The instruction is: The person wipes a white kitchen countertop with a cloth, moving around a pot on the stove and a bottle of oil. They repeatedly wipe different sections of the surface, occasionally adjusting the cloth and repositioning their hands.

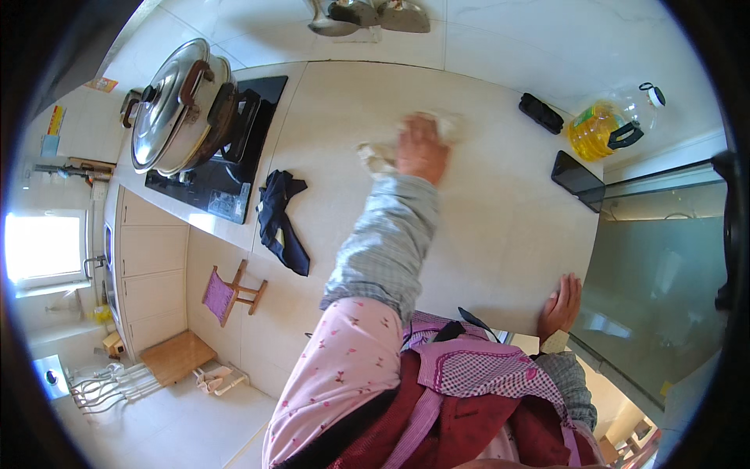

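My left hand [423, 146] presses palm down on a pale cloth [376, 158] on the light countertop [504, 234]. The hand and the cloth are blurred, and part of the cloth is hidden under the palm. A grey sleeve cover [384, 234] wraps that forearm. At the counter's right front edge, my right hand [562, 305] rests with nothing in it, thumb held off from the fingers. A crumpled dark cloth [281, 223] lies left of my left arm.
On the left, a lidded steel pot [181, 117] stands on a black gas hob [258, 152]. A smartphone [579, 180], a black case-like object [540, 113] and a cooking oil bottle [595, 130] are at the right. Ladles [357, 14] hang at the back wall. A small stool [231, 293] stands on the floor.
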The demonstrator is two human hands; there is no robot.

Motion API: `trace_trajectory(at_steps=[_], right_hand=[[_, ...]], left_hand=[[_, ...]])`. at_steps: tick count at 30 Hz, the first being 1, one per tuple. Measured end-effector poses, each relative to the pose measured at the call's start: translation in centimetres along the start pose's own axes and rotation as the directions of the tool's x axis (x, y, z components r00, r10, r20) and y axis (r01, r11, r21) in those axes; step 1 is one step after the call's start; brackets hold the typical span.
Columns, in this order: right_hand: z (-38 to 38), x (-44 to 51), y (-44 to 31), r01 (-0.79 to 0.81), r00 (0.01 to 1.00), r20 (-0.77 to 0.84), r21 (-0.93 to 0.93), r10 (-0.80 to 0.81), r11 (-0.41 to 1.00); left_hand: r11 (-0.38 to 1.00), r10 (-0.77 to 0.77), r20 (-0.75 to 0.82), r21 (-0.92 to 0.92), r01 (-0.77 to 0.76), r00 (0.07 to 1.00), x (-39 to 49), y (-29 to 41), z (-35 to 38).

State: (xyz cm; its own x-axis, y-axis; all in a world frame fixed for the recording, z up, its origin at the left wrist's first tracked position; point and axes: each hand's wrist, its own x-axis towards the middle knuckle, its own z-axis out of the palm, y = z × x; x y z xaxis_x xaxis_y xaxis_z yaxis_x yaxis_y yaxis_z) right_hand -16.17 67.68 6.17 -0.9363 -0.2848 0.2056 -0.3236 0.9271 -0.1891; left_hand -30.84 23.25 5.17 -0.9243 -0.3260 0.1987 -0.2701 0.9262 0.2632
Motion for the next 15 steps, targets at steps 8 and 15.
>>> trace_trajectory(at_steps=[8, 15], right_hand=[[-0.1, -0.1, 0.2, 0.018, 1.000, -0.004, 0.025, -0.018, 1.000], [0.3, -0.1, 0.6, 0.024, 1.000, 0.002, -0.016, -0.024, 1.000]], left_hand=[[0.946, 0.315, 0.176, -0.138, -0.294, 0.933, -13.0, 5.1, -3.9], [0.992, 0.130, 0.145, -0.013, -0.129, 0.981, -4.6, 3.9, -2.5]])
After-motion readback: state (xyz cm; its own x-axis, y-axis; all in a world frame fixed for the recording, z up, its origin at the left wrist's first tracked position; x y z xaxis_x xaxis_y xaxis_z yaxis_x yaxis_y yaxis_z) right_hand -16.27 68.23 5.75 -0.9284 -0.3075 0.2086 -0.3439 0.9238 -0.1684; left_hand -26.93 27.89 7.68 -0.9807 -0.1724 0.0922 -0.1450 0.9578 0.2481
